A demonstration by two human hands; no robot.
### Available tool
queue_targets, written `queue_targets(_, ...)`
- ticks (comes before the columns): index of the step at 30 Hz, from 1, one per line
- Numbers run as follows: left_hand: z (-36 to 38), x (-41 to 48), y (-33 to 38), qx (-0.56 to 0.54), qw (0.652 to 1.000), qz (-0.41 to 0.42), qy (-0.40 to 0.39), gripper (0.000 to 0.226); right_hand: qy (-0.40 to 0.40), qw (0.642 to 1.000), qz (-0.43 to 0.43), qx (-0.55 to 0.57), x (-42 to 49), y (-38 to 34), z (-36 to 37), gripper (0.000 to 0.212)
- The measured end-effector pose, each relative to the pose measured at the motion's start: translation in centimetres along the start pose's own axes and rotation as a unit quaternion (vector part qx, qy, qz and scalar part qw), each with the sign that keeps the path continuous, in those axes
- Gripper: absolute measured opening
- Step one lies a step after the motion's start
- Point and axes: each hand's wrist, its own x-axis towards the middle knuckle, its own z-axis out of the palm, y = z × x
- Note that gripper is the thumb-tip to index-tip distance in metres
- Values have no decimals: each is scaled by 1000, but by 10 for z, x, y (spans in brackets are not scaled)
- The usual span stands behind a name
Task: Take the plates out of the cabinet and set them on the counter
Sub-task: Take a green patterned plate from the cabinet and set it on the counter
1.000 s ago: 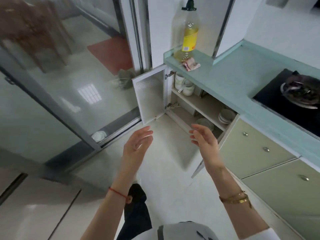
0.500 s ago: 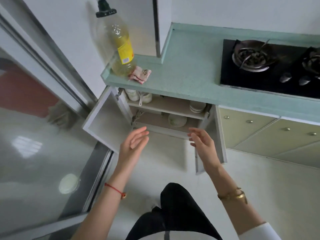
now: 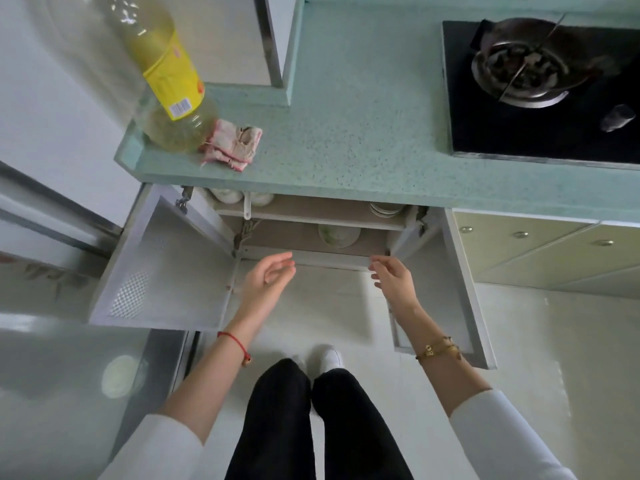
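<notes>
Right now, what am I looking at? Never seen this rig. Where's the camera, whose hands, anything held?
No machine here: a person wears one wide-angle camera on the head, looking down at their own arms. The left hand and right hand reach toward an open cabinet under the counter; both are relaxed, open and hold nothing. Inside, a stack of plates sits on the upper shelf at the right, and a dish on the lower shelf. On the counter stand a bottle and a folded cloth, with a stove to the right.
</notes>
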Motion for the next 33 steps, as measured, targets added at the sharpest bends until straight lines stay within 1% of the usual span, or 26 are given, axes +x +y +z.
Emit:
queue_targets(3,15,58,-38,50,998,-15,-21,24,-21,999,47,-13,55,41,28,22)
queue_targets(6,35,120,-89,75,996,-32,-24,25,-31,996,72,-40,116,89,56,20)
queue_targets(11,74,239,-193,77,996,-38,-5,26,34,996,67,-39,240,172,99,23)
queue_targets(15,102,344,-280,83,996,-18,10,29,58,995,21,-78,349,237,126,26)
queue_targets(18,118,418,-339,109,994,-3,21,39,67,993,-30,-93,425,279,145,24)
queue_targets(21,134,483,-382,113,993,-10,14,50,84,987,-61,-123,490,307,158,25)
queue_targets(24,148,544,-410,123,992,1,26,59,125,975,-110,-145,547,325,168,23)
queue_targets(25,152,558,-416,137,990,12,24,61,132,969,-112,-174,561,329,169,24)
queue_targets(27,161,583,-424,161,986,35,18,64,123,963,-118,-210,590,339,171,29)
queue_targets(30,176,609,-435,170,983,68,20,60,126,952,-138,-243,624,346,177,30)
queue_targets(33,186,624,-438,188,978,96,4,43,143,957,-137,-211,640,348,185,32)
